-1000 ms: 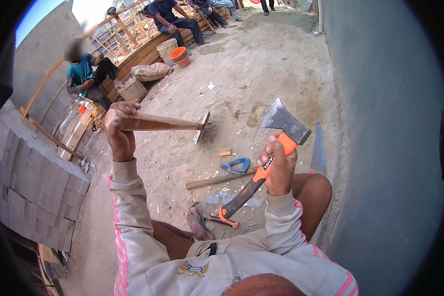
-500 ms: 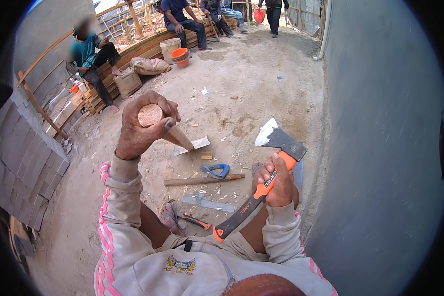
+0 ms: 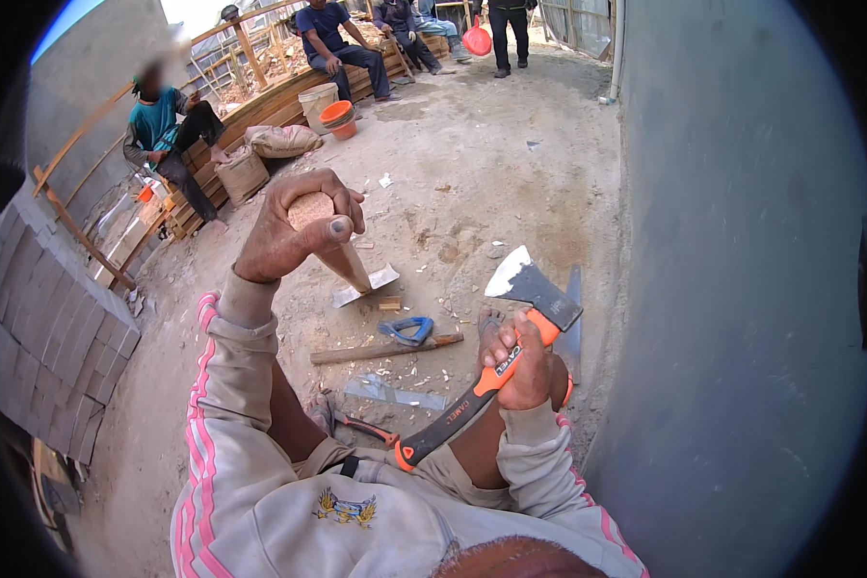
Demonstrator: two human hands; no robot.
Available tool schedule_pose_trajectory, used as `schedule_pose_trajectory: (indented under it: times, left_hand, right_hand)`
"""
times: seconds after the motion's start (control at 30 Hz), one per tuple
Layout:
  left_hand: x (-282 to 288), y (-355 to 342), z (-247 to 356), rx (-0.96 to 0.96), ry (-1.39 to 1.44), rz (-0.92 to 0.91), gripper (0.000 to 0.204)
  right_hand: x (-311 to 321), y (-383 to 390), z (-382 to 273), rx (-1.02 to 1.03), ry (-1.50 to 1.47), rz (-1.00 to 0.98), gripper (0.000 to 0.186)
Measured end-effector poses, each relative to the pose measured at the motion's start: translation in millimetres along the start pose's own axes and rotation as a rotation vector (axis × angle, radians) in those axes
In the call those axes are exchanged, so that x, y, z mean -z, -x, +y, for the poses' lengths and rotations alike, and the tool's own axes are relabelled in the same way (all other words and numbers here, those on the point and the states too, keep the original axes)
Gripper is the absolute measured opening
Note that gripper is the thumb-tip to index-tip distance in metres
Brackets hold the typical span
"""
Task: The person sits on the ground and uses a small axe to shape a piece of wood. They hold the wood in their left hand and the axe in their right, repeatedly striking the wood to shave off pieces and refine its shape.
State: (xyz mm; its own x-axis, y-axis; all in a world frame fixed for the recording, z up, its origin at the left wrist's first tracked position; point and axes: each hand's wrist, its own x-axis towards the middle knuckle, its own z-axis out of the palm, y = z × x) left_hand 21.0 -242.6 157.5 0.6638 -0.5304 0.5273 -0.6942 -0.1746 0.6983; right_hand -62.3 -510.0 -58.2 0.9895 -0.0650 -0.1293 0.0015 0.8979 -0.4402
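My left hand [image 3: 294, 231] is closed over the upper end of a round wooden stake [image 3: 343, 264], whose pinkish cut top shows between thumb and fingers. The stake narrows downward, its lower end at a pale flat piece [image 3: 380, 277] on the ground. In my right hand [image 3: 527, 371] is a hatchet [image 3: 539, 297], gripped near the head on its orange and black handle. Its bright edge points left, and the handle runs down across my leg. Between my feet and the stake lie a blue D-shaped handle [image 3: 412, 330], a wooden stick [image 3: 376, 353] and a grey strip [image 3: 395, 392].
Beside my left foot is another orange-and-black handle [image 3: 368, 429], partly hidden. A grey wall [image 3: 732, 289] rises at right; grey blocks [image 3: 58, 337] are stacked at left. People sit on planks [image 3: 279, 108] beyond sacks [image 3: 284, 141] and buckets [image 3: 338, 118]. Someone stands holding a red object [image 3: 477, 39].
My view has shifted slightly. My left hand has tipped the stake's top to the right, so it stands more upright. The hatchet stays in my right hand. The standing person has moved a little left.
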Motion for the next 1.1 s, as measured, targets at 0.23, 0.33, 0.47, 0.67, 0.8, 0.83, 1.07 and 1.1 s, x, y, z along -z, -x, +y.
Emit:
schedule_pose_trajectory:
  times: [0.23, 0.33, 0.47, 0.67, 0.8, 0.83, 1.07, 1.1]
  left_hand:
    - [-2, -8, -9, 0.003, 0.003, 0.112, 0.046]
    - [-7, -3, -9, 0.008, 0.011, 0.137, 0.039]
    - [-39, 13, -6, 0.013, 0.032, 0.133, 0.029]
    - [-71, 38, -5, 0.002, 0.023, 0.163, 0.034]
    - [-77, 40, -11, -0.031, 0.026, 0.176, 0.042]
    - [-83, 38, -13, -0.042, 0.029, 0.173, 0.044]
    - [-82, 29, -21, -0.1, -0.078, 0.165, 0.046]
    - [-78, 31, -22, -0.096, -0.08, 0.17, 0.046]
  right_hand:
    - [2, 6, -2, 0.04, 0.029, 0.062, 0.013]
    - [-1, 5, -6, 0.025, 0.045, 0.057, 0.013]
    - [1, 7, -6, 0.044, 0.01, 0.052, 0.012]
    - [3, 8, -1, 0.078, -0.043, 0.066, 0.01]
    - [1, 5, -7, 0.074, -0.041, 0.055, 0.011]
    - [2, 3, -8, 0.067, -0.05, 0.056, 0.012]
    - [7, 5, -7, 0.099, -0.044, 0.063, 0.012]
    - [10, 5, -6, 0.094, -0.053, 0.079, 0.012]
